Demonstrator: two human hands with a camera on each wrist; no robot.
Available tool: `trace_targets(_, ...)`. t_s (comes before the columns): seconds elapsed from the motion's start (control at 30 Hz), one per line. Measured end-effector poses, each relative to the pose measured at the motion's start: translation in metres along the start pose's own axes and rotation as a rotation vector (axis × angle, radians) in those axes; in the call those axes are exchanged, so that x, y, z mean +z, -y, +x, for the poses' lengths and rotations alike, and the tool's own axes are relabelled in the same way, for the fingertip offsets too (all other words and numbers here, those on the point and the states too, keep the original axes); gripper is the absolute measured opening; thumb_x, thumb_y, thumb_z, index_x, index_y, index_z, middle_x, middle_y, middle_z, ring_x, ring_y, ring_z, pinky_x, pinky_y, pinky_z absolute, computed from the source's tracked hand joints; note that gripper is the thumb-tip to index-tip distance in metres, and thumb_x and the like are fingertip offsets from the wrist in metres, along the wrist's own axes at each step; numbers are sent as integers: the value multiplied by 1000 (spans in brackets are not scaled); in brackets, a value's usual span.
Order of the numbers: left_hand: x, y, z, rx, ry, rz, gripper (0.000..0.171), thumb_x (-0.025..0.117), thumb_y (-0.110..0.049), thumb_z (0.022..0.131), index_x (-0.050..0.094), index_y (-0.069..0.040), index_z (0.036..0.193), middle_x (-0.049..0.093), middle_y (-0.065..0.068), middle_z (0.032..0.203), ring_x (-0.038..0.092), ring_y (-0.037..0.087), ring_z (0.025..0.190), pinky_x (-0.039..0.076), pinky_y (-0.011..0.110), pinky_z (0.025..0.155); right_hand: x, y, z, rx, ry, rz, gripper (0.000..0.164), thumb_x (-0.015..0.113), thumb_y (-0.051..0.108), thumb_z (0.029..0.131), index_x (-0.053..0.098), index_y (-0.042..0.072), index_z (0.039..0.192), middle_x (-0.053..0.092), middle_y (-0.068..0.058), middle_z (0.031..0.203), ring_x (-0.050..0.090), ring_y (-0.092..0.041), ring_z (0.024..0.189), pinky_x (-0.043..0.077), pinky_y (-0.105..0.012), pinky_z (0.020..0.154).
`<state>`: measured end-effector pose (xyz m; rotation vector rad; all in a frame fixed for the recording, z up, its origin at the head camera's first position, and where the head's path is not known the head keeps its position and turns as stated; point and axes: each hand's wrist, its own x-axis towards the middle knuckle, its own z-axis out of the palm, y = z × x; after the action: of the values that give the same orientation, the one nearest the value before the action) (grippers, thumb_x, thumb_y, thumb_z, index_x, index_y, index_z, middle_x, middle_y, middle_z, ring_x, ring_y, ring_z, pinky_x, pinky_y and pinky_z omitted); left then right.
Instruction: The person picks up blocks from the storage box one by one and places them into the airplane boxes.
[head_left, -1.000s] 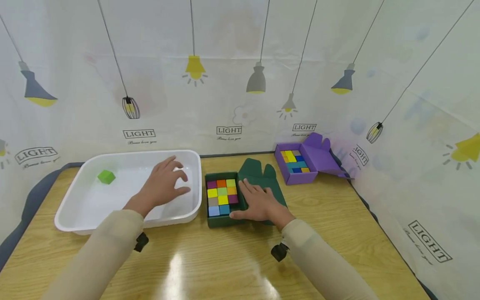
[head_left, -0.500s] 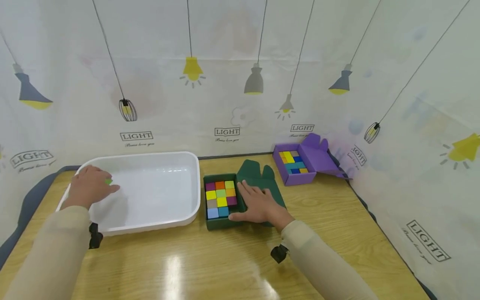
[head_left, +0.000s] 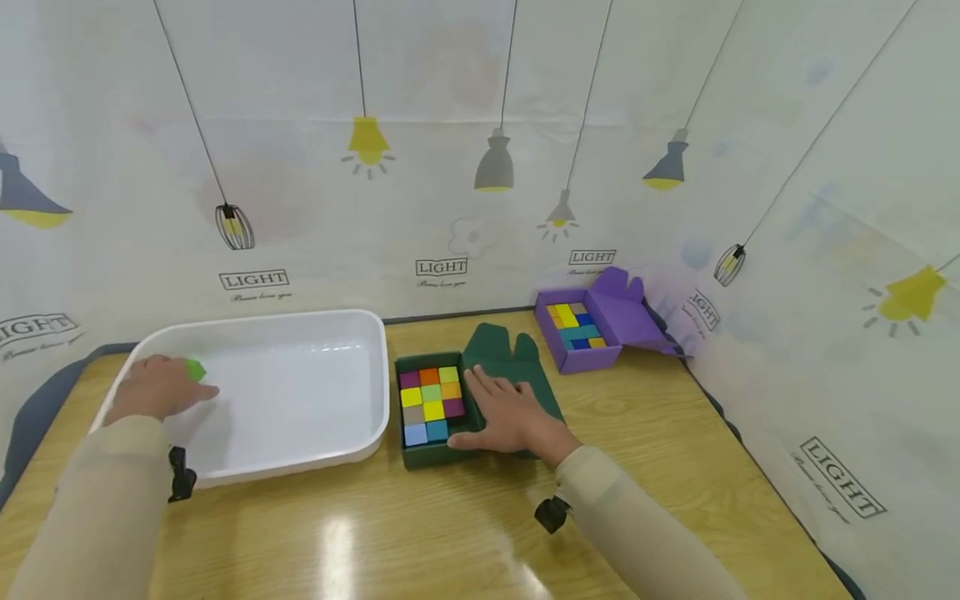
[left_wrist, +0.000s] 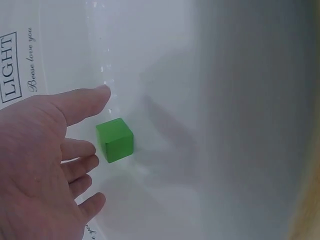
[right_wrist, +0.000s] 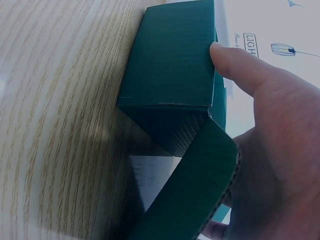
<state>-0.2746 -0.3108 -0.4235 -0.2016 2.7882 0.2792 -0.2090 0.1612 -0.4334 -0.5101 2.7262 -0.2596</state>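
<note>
In the head view my left hand [head_left: 155, 390] is low over the left end of a white tub [head_left: 300, 467]. A bright green cube [head_left: 196, 370] shows just past its fingers. From the left wrist, the cube [left_wrist: 115, 140] lies on the tub floor beside the fingertips, thumb held apart above it and fingers loosely bent. My right hand [head_left: 506, 417] rests at the hinge side of a dark green cardboard box [head_left: 442, 455], fingers spread, thumb on its front rim. Several coloured cubes [head_left: 432, 411] fill most of the box, with a gap at its right side.
A purple box [head_left: 588, 362] with its lid folded back stands at the back right, holding yellow, blue and teal blocks [head_left: 579, 332]. The green box's lid [head_left: 542, 379] lies open to the right. A printed curtain [head_left: 315, 167] hangs behind the wooden table [head_left: 420, 533].
My left hand has moved left across the tub to the green cube and now sits lower beside it. The right hand stays at the green box. The head view has shifted slightly.
</note>
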Motion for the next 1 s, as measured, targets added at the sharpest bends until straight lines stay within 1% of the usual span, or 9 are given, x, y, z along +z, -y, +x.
trace_targets(0.1, 2, -1, 3, -19, 31, -11, 89, 67, -46, 85, 37, 26, 128, 27, 48, 125, 34, 61, 112, 38, 71, 96, 0, -1, -1, 0, -7, -8, 105, 52, 75, 83, 6, 17, 158, 7, -5, 166, 23, -30, 150, 21, -60, 117)
trace_targets(0.2, 4, 1, 2, -32, 54, -20, 91, 67, -47, 85, 35, 26, 130, 26, 48, 126, 32, 61, 113, 36, 72, 98, 1, 0, -1, 2, -9, -13, 105, 52, 75, 83, 6, 18, 158, 7, -5, 166, 23, -30, 150, 21, -60, 118)
trace_targets(0.37, 3, 1, -3, -21, 84, -34, 90, 66, -48, 86, 34, 23, 132, 24, 48, 129, 29, 62, 115, 34, 73, 99, 0, 2, -2, 10, -2, -11, 106, 51, 76, 82, 5, 19, 158, 5, -3, 166, 21, -30, 151, 19, -60, 119)
trace_targets(0.5, 3, -1, -4, 1, 76, -27, 88, 65, -47, 87, 34, 22, 133, 23, 47, 131, 27, 64, 117, 32, 74, 99, 0, 1, -2, 17, 4, -4, 106, 52, 75, 82, 4, 18, 158, 5, -3, 166, 21, -29, 151, 18, -60, 119)
trace_targets(0.63, 4, 2, -1, 39, 55, 1, 88, 62, -48, 87, 34, 20, 135, 23, 47, 134, 25, 65, 120, 31, 75, 100, 1, 1, 0, 16, 9, -8, 105, 51, 75, 83, 3, 19, 158, 4, -3, 166, 20, -29, 151, 19, -60, 119)
trace_targets(0.73, 3, 2, -1, 77, 57, 3, 85, 62, -47, 88, 35, 16, 138, 27, 46, 136, 29, 63, 120, 35, 73, 99, 1, 1, -1, 13, 10, -7, 105, 51, 75, 83, 4, 19, 158, 4, -3, 166, 20, -30, 151, 18, -60, 119)
trace_targets(0.83, 3, 1, -1, 128, 56, -13, 80, 62, -46, 89, 38, 12, 138, 35, 43, 135, 38, 58, 117, 39, 69, 97, -1, 2, -1, 17, 10, -10, 105, 51, 75, 83, 4, 19, 158, 4, -3, 166, 20, -30, 151, 18, -60, 119)
trace_targets(0.9, 4, -1, -1, 159, 35, -18, 77, 62, -43, 89, 40, 12, 137, 40, 41, 133, 42, 55, 114, 40, 68, 95, -1, 2, -1, 19, 11, -13, 105, 51, 75, 83, 4, 19, 158, 4, -3, 166, 20, -30, 151, 19, -60, 119)
trace_targets(1.0, 8, 0, 0, 152, 0, -4, 82, 64, -43, 88, 35, 14, 139, 34, 43, 135, 35, 59, 119, 36, 72, 98, 0, 2, 0, 14, 10, -17, 105, 51, 75, 83, 4, 19, 158, 4, -4, 166, 20, -30, 151, 19, -60, 119)
